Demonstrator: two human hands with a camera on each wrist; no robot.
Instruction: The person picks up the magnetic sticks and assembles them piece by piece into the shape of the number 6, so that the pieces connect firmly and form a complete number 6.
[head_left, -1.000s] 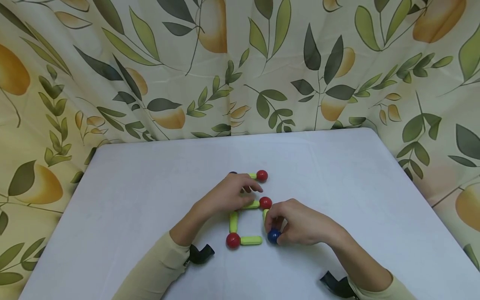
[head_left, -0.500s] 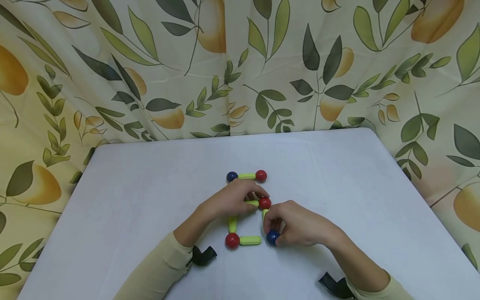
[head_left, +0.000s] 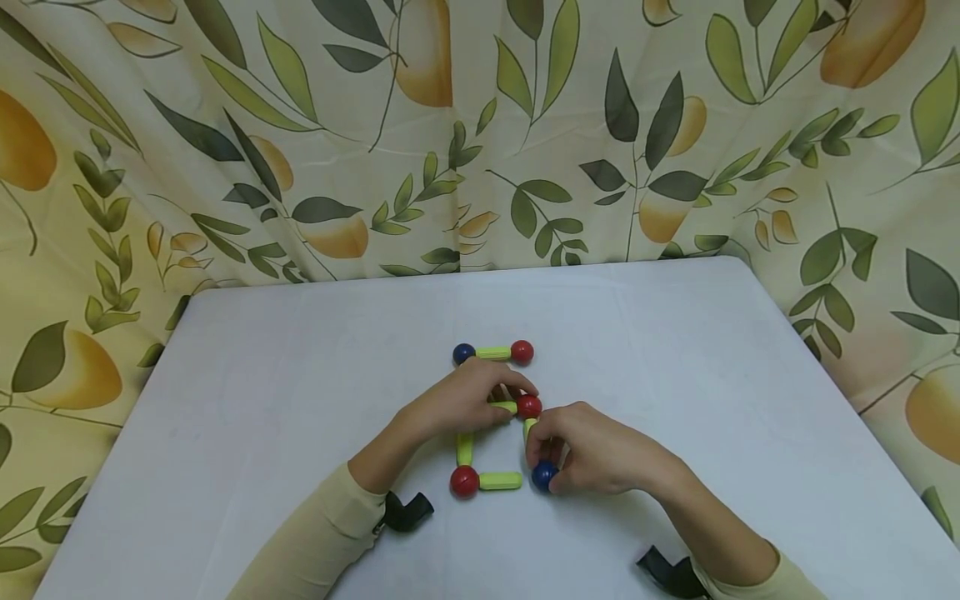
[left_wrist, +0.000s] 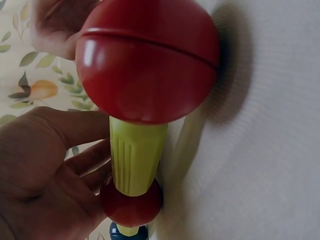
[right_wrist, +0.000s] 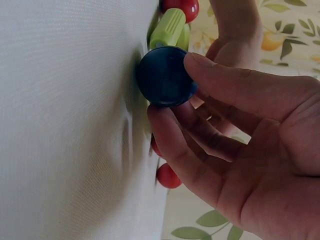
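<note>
Red and blue balls and yellow-green sticks form a ball-and-stick figure. My left hand (head_left: 459, 395) reaches over its middle. The index finger is at the far side of a red ball (head_left: 529, 407), and the thumb lies by the green stick (head_left: 504, 407) joined to it. My right hand (head_left: 607, 448) pinches a blue ball (right_wrist: 165, 76) between thumb and fingers, at the end of a green stick (right_wrist: 169, 28). A nearer red ball (head_left: 465, 482) carries one stick (head_left: 500, 481) pointing at the blue ball and another stick (left_wrist: 137, 155) running back under my left hand.
Behind the hands, a blue ball (head_left: 463, 354), a stick (head_left: 493, 353) and a red ball (head_left: 522, 352) stand in a row. The white-covered table (head_left: 300, 350) ends at a leaf-and-fruit curtain (head_left: 525, 133). Black straps (head_left: 408, 512) hang at both wrists.
My left hand has shifted slightly right and nearer, its index finger coming down to the red ball, uncovering the far blue ball. My right hand keeps its hold on the blue ball, almost still.
</note>
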